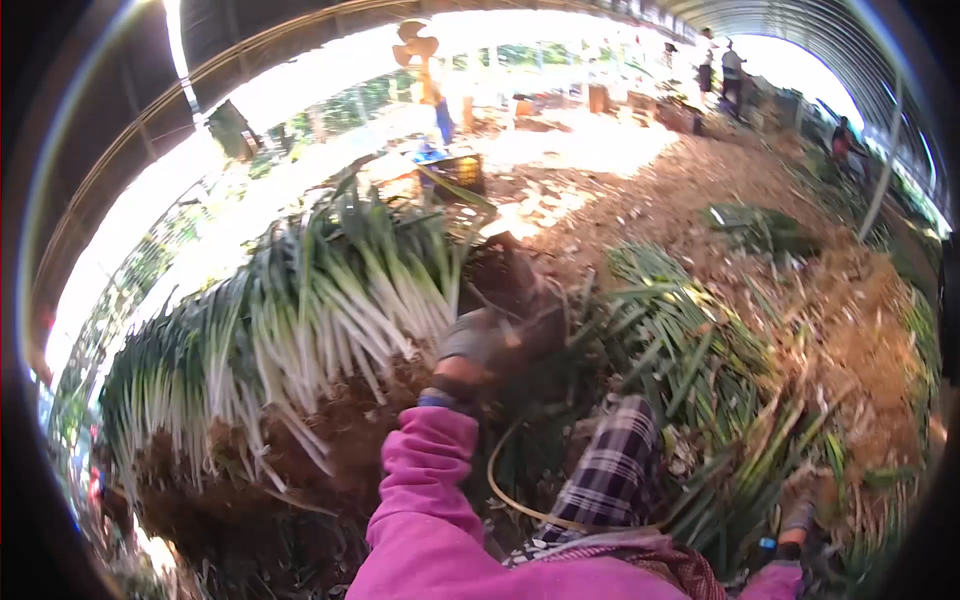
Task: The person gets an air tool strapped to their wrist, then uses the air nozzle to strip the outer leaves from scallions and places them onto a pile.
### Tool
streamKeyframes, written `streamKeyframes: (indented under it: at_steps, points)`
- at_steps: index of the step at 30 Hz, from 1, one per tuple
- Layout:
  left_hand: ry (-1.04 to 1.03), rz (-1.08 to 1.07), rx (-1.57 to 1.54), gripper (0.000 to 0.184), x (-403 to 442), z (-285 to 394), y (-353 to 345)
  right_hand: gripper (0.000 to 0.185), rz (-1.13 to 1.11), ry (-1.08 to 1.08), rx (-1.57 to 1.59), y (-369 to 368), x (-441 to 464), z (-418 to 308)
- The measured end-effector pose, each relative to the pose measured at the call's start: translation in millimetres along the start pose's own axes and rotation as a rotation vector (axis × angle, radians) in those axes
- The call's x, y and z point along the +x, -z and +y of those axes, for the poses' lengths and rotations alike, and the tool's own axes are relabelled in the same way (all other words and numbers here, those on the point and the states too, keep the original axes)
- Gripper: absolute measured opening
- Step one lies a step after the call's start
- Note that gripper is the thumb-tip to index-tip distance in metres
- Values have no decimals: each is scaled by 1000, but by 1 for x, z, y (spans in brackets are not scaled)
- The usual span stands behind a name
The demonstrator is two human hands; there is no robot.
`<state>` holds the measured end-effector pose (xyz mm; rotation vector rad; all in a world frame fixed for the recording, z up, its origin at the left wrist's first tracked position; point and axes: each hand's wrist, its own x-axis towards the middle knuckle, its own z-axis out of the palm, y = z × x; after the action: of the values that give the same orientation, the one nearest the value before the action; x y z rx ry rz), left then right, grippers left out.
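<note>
My left hand, in a grey glove below a pink sleeve, reaches forward beside the near end of a long pile of leeks. Motion smears its fingers, and a dark brown blurred shape just ahead of it cannot be made out. The leeks lie side by side, white stalks and roots toward me, green tops away. My right hand is low at the far right, among leeks and loose green leaves. Its fingers are too small and blurred to show their pose. A thin curved band crosses near my checked trouser leg.
A dark crate stands beyond the leek pile, near a fan on a stand. Soil and leaf scraps cover the ground. Two people stand far back, and another person is at the right by a slanting pole.
</note>
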<state>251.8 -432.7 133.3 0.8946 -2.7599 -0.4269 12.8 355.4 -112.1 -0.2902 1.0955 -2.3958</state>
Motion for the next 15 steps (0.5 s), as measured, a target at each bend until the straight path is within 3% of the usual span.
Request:
streamKeyframes:
  at_steps: [1, 2, 4, 5, 6, 7, 8, 10, 12, 14, 15]
  points:
    - [-78, 26, 39, 47, 4, 51, -18, 51, 795, -26, -243, -100, -31, 4]
    - [-183, 38, 62, 44, 2, 108, -36, 48, 881, 60, -245, -93, -50, 10]
    - [-465, -93, 12, 41, -16, 209, -60, 43, 439, 275, -137, -52, -68, 44]
    - [-688, -73, -33, 41, -4, 235, -126, 40, 117, 343, -102, -24, -79, 66]
    - [-682, -150, -128, 43, -34, 286, -129, 38, 711, 245, -218, -108, -81, 58]
    - [-704, -375, -37, 47, -58, 330, -145, 37, 889, 234, -23, -122, -83, 64]
    - [-701, -574, 84, 51, -78, 364, -161, 36, 850, 271, 18, -117, -89, 75]
    - [-905, -742, 121, 60, -112, 388, -229, 28, 1206, 99, 186, -104, -93, 91]
    - [-748, -945, 371, 75, -155, 412, -269, 20, 1187, -9, 154, -89, -104, 108]
    - [-734, -792, 399, 86, -177, 394, -358, 14, 1281, -65, 65, -122, -94, 93]
    - [-711, -817, 404, 88, -182, 399, -373, 15, 1194, -65, 58, -107, -93, 103]
